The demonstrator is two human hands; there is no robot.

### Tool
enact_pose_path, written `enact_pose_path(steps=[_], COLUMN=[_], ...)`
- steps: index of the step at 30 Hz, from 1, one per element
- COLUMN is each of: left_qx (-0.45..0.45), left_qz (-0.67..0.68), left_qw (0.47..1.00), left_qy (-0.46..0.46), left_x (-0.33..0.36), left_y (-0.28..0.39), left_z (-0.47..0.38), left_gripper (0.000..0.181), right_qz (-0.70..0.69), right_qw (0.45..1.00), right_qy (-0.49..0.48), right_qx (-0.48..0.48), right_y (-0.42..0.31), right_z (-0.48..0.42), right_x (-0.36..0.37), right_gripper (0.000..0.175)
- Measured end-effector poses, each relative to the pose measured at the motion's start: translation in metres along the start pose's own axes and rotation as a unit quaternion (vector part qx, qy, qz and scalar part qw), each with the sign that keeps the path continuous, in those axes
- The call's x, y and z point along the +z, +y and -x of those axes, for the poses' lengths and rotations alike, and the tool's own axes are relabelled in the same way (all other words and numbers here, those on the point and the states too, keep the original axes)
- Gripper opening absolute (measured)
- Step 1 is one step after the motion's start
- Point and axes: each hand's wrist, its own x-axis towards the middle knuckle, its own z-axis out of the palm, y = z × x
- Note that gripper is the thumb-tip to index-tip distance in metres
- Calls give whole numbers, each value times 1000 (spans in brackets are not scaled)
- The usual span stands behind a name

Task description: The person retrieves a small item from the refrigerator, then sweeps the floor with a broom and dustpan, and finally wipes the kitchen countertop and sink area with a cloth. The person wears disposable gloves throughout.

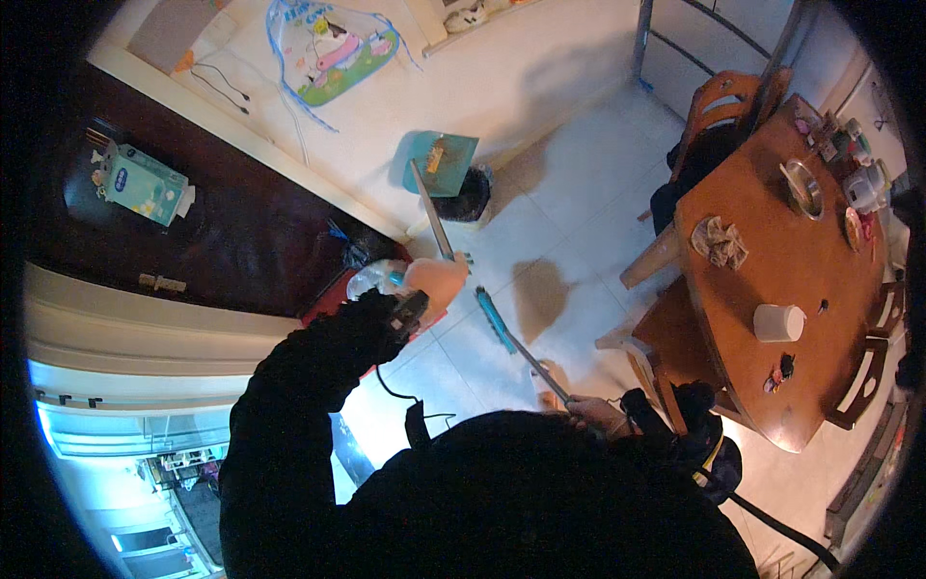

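My left hand [436, 281] grips the handle of a teal long-handled dustpan [457, 163]. The pan is lifted, with some brownish debris in it, and overlaps a small bin with a dark liner [466, 199] beside the wall. In my right hand [599, 416] is the grey handle of a broom [496, 320] with a teal head. The broom head is over the pale tiled floor, near its middle; whether its bristles touch the tiles I cannot tell.
A wooden dining table [723, 311] stands at the right with a white cup [778, 323], a crumpled cloth [719, 243] and a metal bowl [803, 189]. Wooden chairs [725, 98] surround it. A dark cabinet top [239, 253] at the left bears a tissue pack [145, 185].
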Motion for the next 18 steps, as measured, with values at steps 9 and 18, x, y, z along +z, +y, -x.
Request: enact_pose_path(steps=[9,18], left_qx=[-197,-485], left_qz=[175,462], left_qw=[948,691], left_qy=[181,272], left_x=[-4,61], left_y=[-5,5], left_z=[69,245], left_gripper=[27,28], right_qz=[-11,141], right_qw=[999,975], right_qy=[-19,161], right_qx=[35,-66], right_y=[-21,-4], right_z=[-5,-21], right_x=[15,28], right_gripper=[28,47])
